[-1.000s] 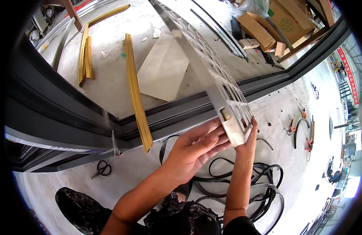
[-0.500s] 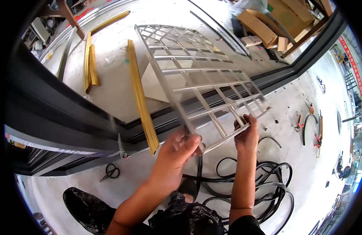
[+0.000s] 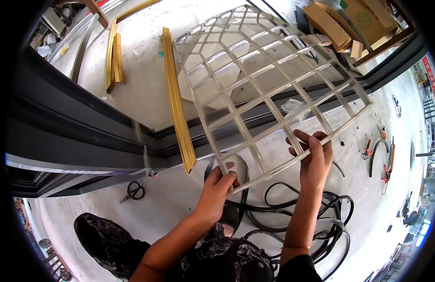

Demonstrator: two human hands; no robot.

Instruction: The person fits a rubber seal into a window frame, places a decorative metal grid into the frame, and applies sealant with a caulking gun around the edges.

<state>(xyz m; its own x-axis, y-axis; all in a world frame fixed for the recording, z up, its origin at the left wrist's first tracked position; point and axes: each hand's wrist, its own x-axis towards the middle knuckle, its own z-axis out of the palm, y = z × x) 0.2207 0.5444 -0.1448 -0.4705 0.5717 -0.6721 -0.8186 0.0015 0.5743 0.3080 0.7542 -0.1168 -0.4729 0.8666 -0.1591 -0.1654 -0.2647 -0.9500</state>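
Observation:
A pale metal lattice grille [image 3: 252, 139] slants up and away from me, its crossed bars forming diamond and square openings. My left hand [image 3: 218, 188] is closed round its near left corner, thumb on top. Along the near edge, further right, my right hand [image 3: 316, 157] grips the outer bar, with fingers reaching through an opening. The far end of the grille hangs over the dark frame and the floor beyond; I cannot tell if it touches anything. A gold-coloured profile [image 3: 176, 108] leans across the dark frame [image 3: 109, 134] just left of the grille.
Coiled black rubber strip [image 3: 332, 207] lies on the floor below my right forearm. Black-handled scissors [image 3: 134, 191] rest at the left. Shorter gold profiles [image 3: 117, 61] stand further off. Cardboard boxes [image 3: 330, 26] sit at the far right, and hand tools [image 3: 382, 160] lie near the right.
The grille has swung to the right and turned its face more toward me. Both hands have kept hold; my right hand has shifted right with the near edge.

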